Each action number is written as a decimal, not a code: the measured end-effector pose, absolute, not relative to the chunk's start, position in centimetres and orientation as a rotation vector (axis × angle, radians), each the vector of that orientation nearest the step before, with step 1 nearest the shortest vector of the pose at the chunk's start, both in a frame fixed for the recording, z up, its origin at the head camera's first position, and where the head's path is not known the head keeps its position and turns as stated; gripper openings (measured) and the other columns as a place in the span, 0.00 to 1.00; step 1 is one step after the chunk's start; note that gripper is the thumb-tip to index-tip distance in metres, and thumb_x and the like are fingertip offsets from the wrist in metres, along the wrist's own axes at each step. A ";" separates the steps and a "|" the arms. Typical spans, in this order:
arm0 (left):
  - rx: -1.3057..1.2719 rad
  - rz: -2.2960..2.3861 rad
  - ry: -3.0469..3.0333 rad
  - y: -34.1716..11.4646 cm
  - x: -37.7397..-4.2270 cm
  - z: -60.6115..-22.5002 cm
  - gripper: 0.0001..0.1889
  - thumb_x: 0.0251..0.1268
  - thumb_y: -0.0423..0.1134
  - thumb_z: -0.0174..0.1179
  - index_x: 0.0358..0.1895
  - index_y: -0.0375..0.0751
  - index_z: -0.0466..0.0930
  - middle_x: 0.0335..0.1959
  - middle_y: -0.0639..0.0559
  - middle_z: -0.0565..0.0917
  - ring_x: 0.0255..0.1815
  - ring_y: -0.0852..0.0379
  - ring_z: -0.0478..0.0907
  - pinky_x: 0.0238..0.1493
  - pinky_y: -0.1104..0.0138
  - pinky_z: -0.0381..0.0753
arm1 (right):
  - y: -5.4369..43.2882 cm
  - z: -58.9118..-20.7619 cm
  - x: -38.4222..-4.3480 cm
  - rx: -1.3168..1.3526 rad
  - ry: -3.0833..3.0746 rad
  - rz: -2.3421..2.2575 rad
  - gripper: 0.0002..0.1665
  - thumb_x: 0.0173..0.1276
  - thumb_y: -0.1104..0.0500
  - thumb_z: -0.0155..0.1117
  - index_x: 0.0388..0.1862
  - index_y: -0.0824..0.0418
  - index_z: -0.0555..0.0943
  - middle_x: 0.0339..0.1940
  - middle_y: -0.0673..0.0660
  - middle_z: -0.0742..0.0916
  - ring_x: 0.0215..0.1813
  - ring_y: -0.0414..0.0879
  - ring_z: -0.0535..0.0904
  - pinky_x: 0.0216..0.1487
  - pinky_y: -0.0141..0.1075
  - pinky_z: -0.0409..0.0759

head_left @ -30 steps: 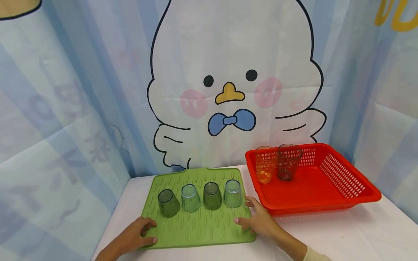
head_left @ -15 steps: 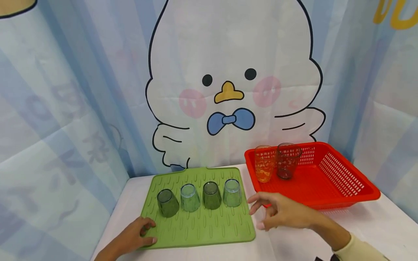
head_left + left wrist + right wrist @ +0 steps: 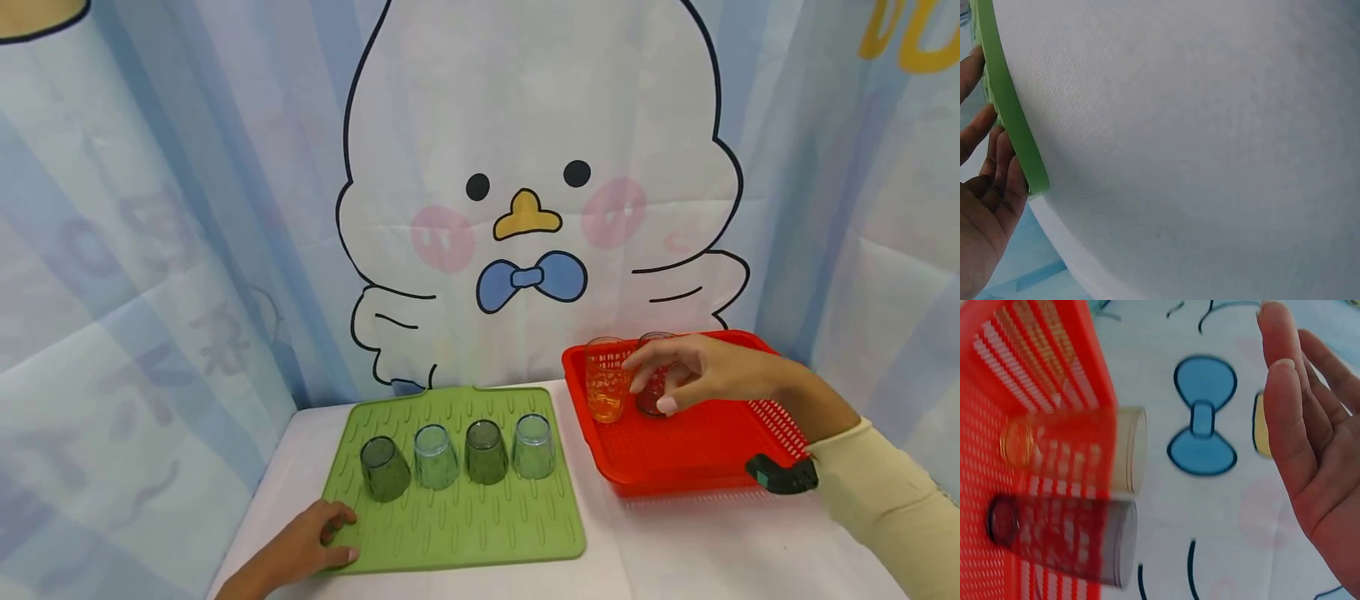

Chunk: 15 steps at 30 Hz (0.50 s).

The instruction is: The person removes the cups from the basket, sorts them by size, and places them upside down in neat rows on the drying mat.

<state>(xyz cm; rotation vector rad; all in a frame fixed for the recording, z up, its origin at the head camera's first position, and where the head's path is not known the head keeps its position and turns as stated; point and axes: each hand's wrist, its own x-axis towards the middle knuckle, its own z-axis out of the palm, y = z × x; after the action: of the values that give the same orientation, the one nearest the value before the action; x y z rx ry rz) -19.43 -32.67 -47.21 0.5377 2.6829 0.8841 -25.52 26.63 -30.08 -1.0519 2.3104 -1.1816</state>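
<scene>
In the head view a green ridged mat (image 3: 450, 533) lies on the table with several upside-down glasses in a row: a dark glass (image 3: 386, 469), a light bluish glass (image 3: 437, 457), a second dark glass (image 3: 487, 452) and a clear bluish glass (image 3: 534, 447). My left hand (image 3: 300, 546) rests on the mat's near left corner, its fingers loosely bent against the edge. Over the red basket (image 3: 675, 479) hangs my right hand (image 3: 705, 371), fingers relaxed and holding nothing. An amber glass (image 3: 1079, 447) and a purplish glass (image 3: 1063, 537) stand upright in the basket; the hand partly covers the latter in the head view.
The basket, with slotted walls, stands right of the mat on a white-covered table (image 3: 570, 583). Behind and at both sides hangs a curtain (image 3: 525, 100) printed with a white cartoon bird.
My right hand has left the mat's right edge and moved right and up over the basket, near the two glasses. My left hand and the row of glasses have stayed in place.
</scene>
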 end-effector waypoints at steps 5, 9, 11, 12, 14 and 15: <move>0.529 0.882 2.691 -32.7 -19.4 -47.4 0.22 0.61 0.47 0.71 0.51 0.35 0.80 0.39 0.49 0.76 0.35 0.63 0.69 0.35 0.67 0.73 | 28.0 -29.6 -28.1 -0.958 2.440 -1.143 0.26 0.69 0.60 0.66 0.65 0.61 0.75 0.54 0.66 0.83 0.41 0.53 0.86 0.44 0.41 0.87; 0.525 0.886 2.693 -32.7 -19.4 -47.5 0.23 0.61 0.47 0.71 0.52 0.35 0.80 0.39 0.49 0.76 0.35 0.63 0.69 0.35 0.67 0.73 | 28.9 -30.1 -29.9 -0.882 2.565 -1.160 0.25 0.69 0.58 0.68 0.63 0.61 0.76 0.54 0.68 0.84 0.45 0.50 0.87 0.44 0.42 0.87; 0.522 0.885 2.691 -32.7 -19.4 -47.5 0.23 0.61 0.47 0.71 0.52 0.35 0.80 0.39 0.49 0.76 0.35 0.63 0.69 0.35 0.67 0.73 | 29.4 -30.6 -30.6 -0.856 2.649 -1.150 0.26 0.68 0.57 0.69 0.63 0.61 0.77 0.55 0.67 0.84 0.48 0.49 0.86 0.45 0.42 0.87; 0.523 0.886 2.689 -32.7 -19.4 -47.5 0.23 0.61 0.47 0.71 0.52 0.35 0.80 0.39 0.48 0.76 0.35 0.62 0.69 0.35 0.67 0.73 | 29.7 -30.8 -31.0 -0.842 2.693 -1.136 0.27 0.67 0.56 0.70 0.63 0.61 0.77 0.56 0.66 0.84 0.50 0.49 0.85 0.46 0.43 0.87; 0.524 0.886 2.686 -32.7 -19.4 -47.4 0.23 0.61 0.47 0.70 0.52 0.35 0.79 0.39 0.48 0.75 0.35 0.62 0.69 0.35 0.67 0.73 | 30.1 -31.2 -31.6 -0.827 2.786 -1.088 0.29 0.66 0.54 0.72 0.64 0.60 0.77 0.57 0.65 0.84 0.54 0.51 0.84 0.51 0.48 0.85; 0.524 0.884 2.684 -32.7 -19.4 -47.4 0.23 0.61 0.47 0.71 0.52 0.35 0.79 0.39 0.48 0.75 0.35 0.62 0.69 0.35 0.67 0.73 | 30.3 -31.4 -31.9 -0.817 2.824 -1.062 0.31 0.65 0.53 0.72 0.65 0.60 0.76 0.59 0.64 0.83 0.56 0.54 0.82 0.53 0.51 0.84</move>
<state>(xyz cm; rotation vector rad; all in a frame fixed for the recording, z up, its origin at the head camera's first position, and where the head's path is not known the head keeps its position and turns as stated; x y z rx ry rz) -19.42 -32.73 -47.41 0.5235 2.6845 0.8842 -31.88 30.35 -31.36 -0.8169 2.8240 -1.0625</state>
